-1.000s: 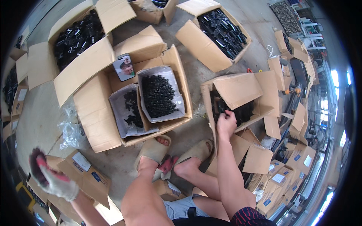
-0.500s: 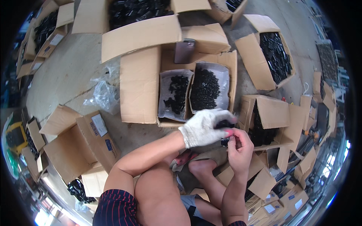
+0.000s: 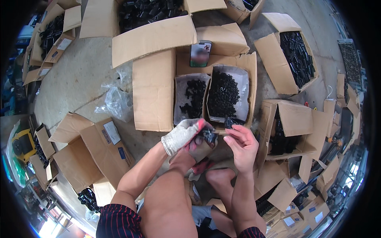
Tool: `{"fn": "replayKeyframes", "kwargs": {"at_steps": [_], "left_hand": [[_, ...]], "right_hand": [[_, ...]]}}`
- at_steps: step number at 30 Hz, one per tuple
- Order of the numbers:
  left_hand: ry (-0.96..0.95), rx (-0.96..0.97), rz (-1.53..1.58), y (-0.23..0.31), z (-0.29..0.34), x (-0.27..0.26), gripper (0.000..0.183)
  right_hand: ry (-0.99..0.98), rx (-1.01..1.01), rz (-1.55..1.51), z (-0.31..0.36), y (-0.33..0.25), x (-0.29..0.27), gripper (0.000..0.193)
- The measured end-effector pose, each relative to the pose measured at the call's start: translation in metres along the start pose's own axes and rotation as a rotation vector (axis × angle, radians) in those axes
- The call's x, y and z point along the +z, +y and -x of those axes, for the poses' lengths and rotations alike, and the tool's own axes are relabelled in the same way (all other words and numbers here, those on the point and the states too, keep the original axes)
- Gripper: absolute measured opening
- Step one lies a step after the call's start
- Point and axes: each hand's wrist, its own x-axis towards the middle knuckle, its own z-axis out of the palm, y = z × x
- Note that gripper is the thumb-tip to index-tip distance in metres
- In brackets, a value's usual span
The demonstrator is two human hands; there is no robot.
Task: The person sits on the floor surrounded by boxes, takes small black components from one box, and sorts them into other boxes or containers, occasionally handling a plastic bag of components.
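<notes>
My left hand (image 3: 183, 135), in a whitish work glove with the fingertips bare, is closed round glossy black plastic pieces (image 3: 210, 136). My bare right hand (image 3: 243, 143) is just to the right, with a small black plastic piece (image 3: 234, 121) at its fingertips. Beyond both hands, an open cardboard box (image 3: 152, 93) holds two grey-lined trays side by side. Small black parts lie scattered in the left tray (image 3: 180, 93). Many small ring-like black parts fill much of the right tray (image 3: 244, 89). The exact kind of the held pieces is too small to tell.
A phone (image 3: 200, 54) with a lit screen leans at the box's back. Open cartons of black parts stand far left, at the back (image 3: 154, 37) and at right (image 3: 283, 71). An open carton (image 3: 81, 160) sits at left, near crumpled clear plastic (image 3: 115, 103). My knees are below my hands.
My hands have moved apart: the left went left and down with black pieces in it, the right rose slightly and now has a black piece at its fingertips. The phone screen has lit up.
</notes>
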Motion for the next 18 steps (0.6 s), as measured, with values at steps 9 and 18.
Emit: {"fn": "replayKeyframes", "kwargs": {"at_steps": [9,18], "left_hand": [[0.056,0.374,0.531,-0.011,-0.015,0.013,0.068],[-0.077,0.371,0.450,-0.010,-0.027,0.034,0.048]], "right_hand": [[-0.034,-0.050,-0.073,0.007,0.007,0.013,0.030],[-0.208,0.239,-0.296,-0.005,-0.008,0.024,0.024]]}}
